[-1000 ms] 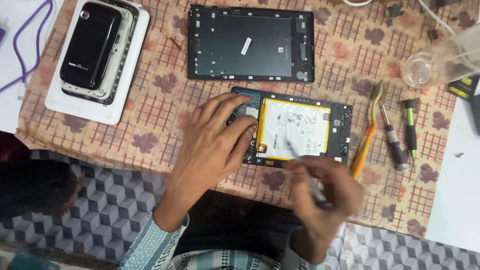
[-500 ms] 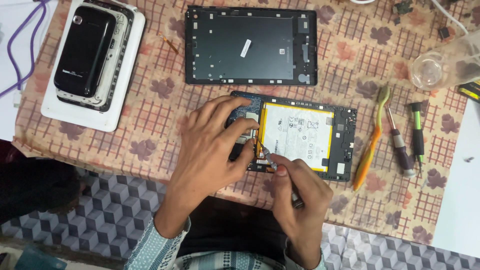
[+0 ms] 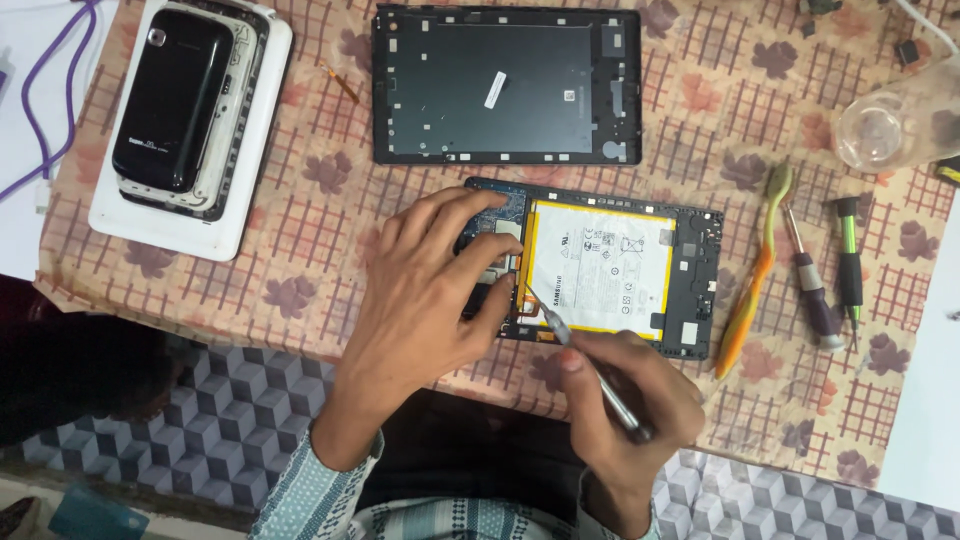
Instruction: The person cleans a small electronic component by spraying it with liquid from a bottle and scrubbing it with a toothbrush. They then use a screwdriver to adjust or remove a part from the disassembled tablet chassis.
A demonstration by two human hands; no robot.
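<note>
Left hand (image 3: 425, 300) presses on the opened tablet (image 3: 600, 265); right hand (image 3: 630, 400) holds a metal tool (image 3: 590, 365), tip at the white battery's (image 3: 600, 265) edge.

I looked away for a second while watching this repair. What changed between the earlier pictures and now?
The right hand drew the thin metal tool in from the battery's face to its left edge, the tip now at the yellow border of the opened tablet. The left hand stayed pressed on the tablet's left end. The back cover, screwdrivers and toothbrush lie as before.
</note>
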